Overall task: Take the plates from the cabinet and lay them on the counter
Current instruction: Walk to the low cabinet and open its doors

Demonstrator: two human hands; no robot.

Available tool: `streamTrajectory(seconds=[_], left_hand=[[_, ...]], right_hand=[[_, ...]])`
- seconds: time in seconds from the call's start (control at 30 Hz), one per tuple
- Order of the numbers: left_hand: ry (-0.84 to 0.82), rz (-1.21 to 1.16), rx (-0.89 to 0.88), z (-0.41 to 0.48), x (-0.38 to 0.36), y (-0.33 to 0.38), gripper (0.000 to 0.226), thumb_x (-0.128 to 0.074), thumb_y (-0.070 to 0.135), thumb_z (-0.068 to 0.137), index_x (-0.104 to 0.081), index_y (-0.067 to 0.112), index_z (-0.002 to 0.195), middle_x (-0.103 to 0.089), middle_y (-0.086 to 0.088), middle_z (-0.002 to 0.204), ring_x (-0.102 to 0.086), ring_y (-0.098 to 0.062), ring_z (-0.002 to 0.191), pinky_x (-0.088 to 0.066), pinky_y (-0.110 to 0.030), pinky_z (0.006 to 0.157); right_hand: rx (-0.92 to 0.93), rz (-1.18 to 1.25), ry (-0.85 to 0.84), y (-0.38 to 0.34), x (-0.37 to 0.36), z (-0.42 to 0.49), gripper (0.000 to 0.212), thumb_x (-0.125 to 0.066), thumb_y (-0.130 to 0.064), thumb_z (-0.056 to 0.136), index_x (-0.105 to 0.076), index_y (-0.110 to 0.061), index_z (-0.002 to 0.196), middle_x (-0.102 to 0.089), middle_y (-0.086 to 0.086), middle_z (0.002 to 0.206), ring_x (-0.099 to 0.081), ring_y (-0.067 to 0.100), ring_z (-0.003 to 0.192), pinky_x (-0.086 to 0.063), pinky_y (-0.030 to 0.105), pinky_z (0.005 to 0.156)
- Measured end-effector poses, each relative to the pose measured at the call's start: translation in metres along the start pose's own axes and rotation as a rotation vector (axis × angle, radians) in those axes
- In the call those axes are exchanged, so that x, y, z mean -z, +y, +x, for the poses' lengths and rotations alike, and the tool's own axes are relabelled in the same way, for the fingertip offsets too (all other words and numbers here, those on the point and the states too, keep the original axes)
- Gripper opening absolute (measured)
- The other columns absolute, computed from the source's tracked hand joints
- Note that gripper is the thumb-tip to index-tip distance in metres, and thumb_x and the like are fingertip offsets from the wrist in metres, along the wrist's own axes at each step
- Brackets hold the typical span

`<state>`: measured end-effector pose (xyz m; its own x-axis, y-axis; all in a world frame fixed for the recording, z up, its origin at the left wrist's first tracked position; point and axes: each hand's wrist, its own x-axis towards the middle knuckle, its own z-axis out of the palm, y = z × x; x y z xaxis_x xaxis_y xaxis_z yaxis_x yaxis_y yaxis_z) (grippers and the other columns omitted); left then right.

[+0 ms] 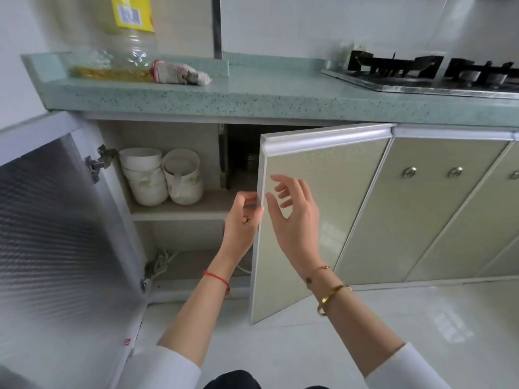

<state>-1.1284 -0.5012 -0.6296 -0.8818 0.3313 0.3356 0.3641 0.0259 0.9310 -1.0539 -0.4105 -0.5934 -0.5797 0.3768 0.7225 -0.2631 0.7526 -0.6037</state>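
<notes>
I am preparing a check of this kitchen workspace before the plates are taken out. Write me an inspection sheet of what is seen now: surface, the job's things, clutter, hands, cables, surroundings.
Surface: green speckled counter; no plates on it yet.
Job's things: two stacks of white dishes, bowl-like, on the upper shelf; flat plates not seen. The left door is wide open, the right door partly open.
Clutter: oil bottle and cloth glove at the counter's left end.
Hands: left hand grips the right door's free edge; right hand open before its face, contact unclear.
Cables: white cord on the lower shelf.
Surroundings: gas hob on the counter at right; tiled wall behind.
</notes>
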Motion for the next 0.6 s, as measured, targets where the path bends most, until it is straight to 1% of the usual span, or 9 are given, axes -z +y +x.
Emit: streamTrajectory(seconds=[0.1,0.17,0.27,0.33,0.4,0.47,0.53,0.6], left_hand=[[0.006,-0.029,-0.028,-0.025,-0.010,0.005,0.018,-0.060,0.012,0.098,-0.056,0.017,0.115,-0.068,0.005,0.111,-0.067,-0.010,0.104,-0.056,-0.024,0.091],[0.001,-0.051,-0.060,-0.044,-0.017,0.010,0.016,-0.062,0.011,0.096,-0.058,0.020,0.109,-0.070,0.006,0.107,-0.068,-0.007,0.100,-0.057,-0.023,0.089],[0.017,-0.045,-0.198,-0.070,-0.033,0.015,0.014,-0.064,0.009,0.095,-0.061,0.016,0.106,-0.070,0.008,0.100,-0.069,-0.009,0.093,-0.058,-0.024,0.080],[0.013,-0.031,-0.294,-0.082,-0.044,0.017,0.015,-0.065,0.006,0.093,-0.062,0.012,0.107,-0.068,0.007,0.099,-0.069,-0.013,0.090,-0.058,-0.025,0.075],[-0.009,-0.006,-0.351,-0.090,-0.055,0.017,0.018,-0.068,0.004,0.091,-0.061,0.012,0.105,-0.067,0.005,0.100,-0.069,-0.014,0.090,-0.059,-0.025,0.073],[-0.038,0.033,-0.391,-0.097,-0.067,0.018,0.022,-0.073,0.001,0.086,-0.061,0.011,0.103,-0.066,0.009,0.096,-0.068,-0.006,0.090,-0.059,-0.018,0.074],[-0.081,0.056,-0.411,-0.105,-0.081,0.021,0.028,-0.077,-0.001,0.082,-0.061,0.012,0.100,-0.064,0.018,0.094,-0.067,0.006,0.087,-0.056,-0.011,0.074],[-0.139,0.034,-0.438,-0.112,-0.099,0.027,0.035,-0.077,-0.002,0.079,-0.060,0.021,0.099,-0.061,0.027,0.093,-0.065,0.012,0.085,-0.053,-0.006,0.074]], right_hand=[[0.017,-0.036,0.057,-0.003,0.013,-0.007,0.038,-0.062,-0.024,0.093,-0.053,-0.021,0.130,-0.050,-0.007,0.108,-0.052,0.006,0.089,-0.046,0.008,0.073],[0.006,-0.021,0.091,-0.004,0.023,-0.014,0.046,-0.066,-0.022,0.090,-0.050,-0.022,0.133,-0.047,-0.006,0.113,-0.053,0.005,0.090,-0.047,0.007,0.070],[0.006,0.020,0.147,-0.003,0.039,-0.026,0.053,-0.071,-0.024,0.087,-0.047,-0.020,0.135,-0.048,-0.005,0.117,-0.055,0.004,0.093,-0.049,0.008,0.070],[0.028,-0.003,0.200,-0.002,0.053,-0.034,0.053,-0.071,-0.027,0.087,-0.048,-0.019,0.135,-0.049,-0.008,0.115,-0.055,0.006,0.092,-0.051,0.011,0.071],[0.059,-0.029,0.254,-0.002,0.066,-0.041,0.054,-0.072,-0.026,0.088,-0.048,-0.016,0.135,-0.048,-0.011,0.116,-0.055,0.007,0.091,-0.051,0.013,0.073],[0.103,-0.079,0.303,-0.003,0.082,-0.045,0.056,-0.071,-0.025,0.088,-0.047,-0.014,0.137,-0.047,-0.009,0.119,-0.055,0.009,0.093,-0.050,0.012,0.077],[0.121,-0.128,0.355,-0.002,0.099,-0.046,0.058,-0.071,-0.024,0.088,-0.045,-0.013,0.139,-0.046,-0.004,0.125,-0.055,0.014,0.097,-0.049,0.013,0.082],[0.119,-0.165,0.432,0.001,0.118,-0.048,0.058,-0.070,-0.020,0.089,-0.044,-0.011,0.140,-0.047,0.000,0.128,-0.056,0.018,0.100,-0.050,0.019,0.084]])
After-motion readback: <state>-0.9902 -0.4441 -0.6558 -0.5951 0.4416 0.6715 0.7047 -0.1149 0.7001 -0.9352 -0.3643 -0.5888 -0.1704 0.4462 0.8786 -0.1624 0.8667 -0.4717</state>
